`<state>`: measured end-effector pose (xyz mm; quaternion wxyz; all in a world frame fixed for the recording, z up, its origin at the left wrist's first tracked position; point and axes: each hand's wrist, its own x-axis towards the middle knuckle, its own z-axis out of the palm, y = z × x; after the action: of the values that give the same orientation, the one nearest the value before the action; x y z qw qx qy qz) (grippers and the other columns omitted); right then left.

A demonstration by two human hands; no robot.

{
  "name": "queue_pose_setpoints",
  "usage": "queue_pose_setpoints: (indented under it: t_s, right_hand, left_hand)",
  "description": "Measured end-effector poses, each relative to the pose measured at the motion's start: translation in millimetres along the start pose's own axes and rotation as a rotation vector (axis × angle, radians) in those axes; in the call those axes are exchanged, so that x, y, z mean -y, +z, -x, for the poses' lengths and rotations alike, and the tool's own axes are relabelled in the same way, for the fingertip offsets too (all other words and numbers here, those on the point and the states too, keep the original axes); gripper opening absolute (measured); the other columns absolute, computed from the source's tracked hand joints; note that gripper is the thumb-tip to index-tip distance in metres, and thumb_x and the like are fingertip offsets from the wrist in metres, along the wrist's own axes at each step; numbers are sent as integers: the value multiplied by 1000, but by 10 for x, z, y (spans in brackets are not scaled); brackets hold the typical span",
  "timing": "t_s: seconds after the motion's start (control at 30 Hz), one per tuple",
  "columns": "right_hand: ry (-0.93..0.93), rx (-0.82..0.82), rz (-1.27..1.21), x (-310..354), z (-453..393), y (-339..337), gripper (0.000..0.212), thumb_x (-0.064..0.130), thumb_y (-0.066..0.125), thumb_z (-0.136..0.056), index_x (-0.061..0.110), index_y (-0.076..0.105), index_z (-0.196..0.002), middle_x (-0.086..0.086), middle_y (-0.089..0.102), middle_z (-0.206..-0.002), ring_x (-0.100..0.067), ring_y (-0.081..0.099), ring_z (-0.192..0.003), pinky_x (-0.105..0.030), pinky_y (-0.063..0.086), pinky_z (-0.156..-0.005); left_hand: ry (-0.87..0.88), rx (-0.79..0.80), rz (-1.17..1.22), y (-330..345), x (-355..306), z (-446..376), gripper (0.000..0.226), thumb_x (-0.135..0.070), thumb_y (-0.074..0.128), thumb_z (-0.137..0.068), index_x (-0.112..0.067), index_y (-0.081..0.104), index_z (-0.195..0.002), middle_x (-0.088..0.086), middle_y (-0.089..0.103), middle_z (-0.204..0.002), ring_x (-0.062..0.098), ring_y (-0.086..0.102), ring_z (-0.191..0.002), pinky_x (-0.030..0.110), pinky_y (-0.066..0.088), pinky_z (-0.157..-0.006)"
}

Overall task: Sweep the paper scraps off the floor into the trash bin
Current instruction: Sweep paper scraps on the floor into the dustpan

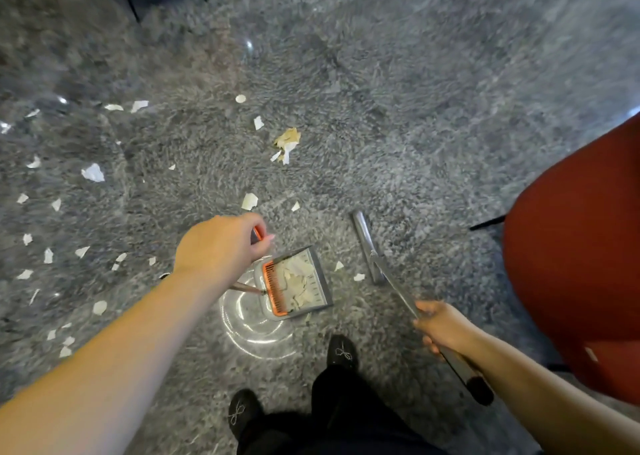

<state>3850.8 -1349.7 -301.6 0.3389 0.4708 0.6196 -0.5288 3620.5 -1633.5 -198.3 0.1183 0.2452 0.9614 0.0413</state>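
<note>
Hidden or unclear: we see the left hand (pixel 221 243) from its back, so most of its fingers are out of sight; the top of the dustpan handle (pixel 257 233) vanishes under it. The trash bin does not appear in our view. A glassy round glare (pixel 252 319) lies under the dustpan; we cannot say what it is, perhaps a clear base.

Left hand: fingers curled round the orange-tipped handle, thumb pressed to it.

Right hand (pixel 440 326): fingers wrapped round the broom handle (pixel 412 307), whose dark end (pixel 479 390) juts past the wrist toward the bottom edge.

Dustpan (pixel 299 281): sits on the floor just ahead of our shoes (pixel 341 350), mouth facing up and right, orange comb (pixel 273 288) along its left wall, scraps piled inside.

Broom: long axis runs from the right hand up and left to the grey head (pixel 367 246), which lies on the floor just right of the dustpan, apart from it.

Paper scraps (pixel 93 173): scattered over the grey floor (pixel 381 108), mostly left and ahead; two lie between pan and broom head.

Cut off: a red chair (pixel 581 264) at the right edge.
</note>
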Motion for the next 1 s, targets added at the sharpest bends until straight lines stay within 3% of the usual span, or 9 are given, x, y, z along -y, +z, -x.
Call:
queue_pose_setpoints:
  t_s: [0.17,0.37,0.63,0.8,1.0]
  right_hand:
    - [34,33,47,65,-118,80,27,-2,42,-96,16,38,-116,-8,47,-77,-16,41,-45,-25,35,-34]
    - [14,131,117,272,-87,418,48,-1,41,-97,8,36,-144,-5,51,-66,-10,43,-33,-18,35,-32]
    - [12,206,113,474,-20,435,50,8,45,-97,21,38,-145,-1,45,-49,-9,39,-32,-18,34,-33]
    - [-52,189,108,644,109,341,46,8,50,-97,17,42,-141,1,51,-44,-9,42,-32,-19,35,-32]
    - [-80,146,76,1056,140,318,52,8,47,-98,19,32,-147,-2,47,-45,-12,41,-33,-20,35,-32]
  left_hand:
    - [-17,-20,12,-6,-3,-23,23,-58,59,-85,-36,60,-81,-17,49,-56,16,48,-54,25,31,-48]
    - [-19,-26,-29,-36,-27,24,22,-58,57,-87,-37,61,-85,-19,39,-50,14,43,-50,24,27,-44]
    - [-55,23,-42,-122,99,49,25,-60,51,-89,-37,60,-91,-16,42,-52,1,37,-46,22,25,-41]
    - [-172,-24,64,-194,231,136,22,-55,59,-88,-34,64,-90,-17,47,-55,16,47,-54,25,31,-47]
    - [-317,-138,143,-317,611,167,17,-53,62,-86,-37,62,-82,-21,48,-54,19,48,-56,26,32,-49]
